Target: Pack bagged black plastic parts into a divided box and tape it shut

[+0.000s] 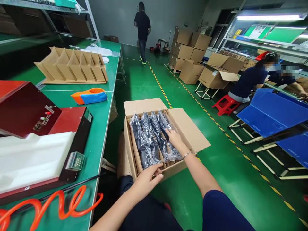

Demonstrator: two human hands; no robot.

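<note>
An open cardboard box (pixel 149 109) stands in front of me with its flaps folded out. Inside it, black items in clear plastic bags (pixel 146 138) stand in a row between cardboard dividers. My right hand (pixel 175 140) reaches over the box's right side, its fingers stretched out and touching the rightmost bagged item. At the near edge of the box is my left hand (pixel 148 178), with loosely bent fingers, its thumb apart from them and nothing visibly held. What the bagged items are cannot be made out through the plastic.
On the green workbench (pixel 96 115) at left are a cardboard divider grid (pixel 72 65), an orange-and-blue tape dispenser (pixel 89 96), a red-and-black machine (pixel 72 128) and a coiled orange hose (pixel 60 205). Stacked cartons (pixel 184 48), a walking person (pixel 142 32) and a seated person (pixel 250 80) are farther off.
</note>
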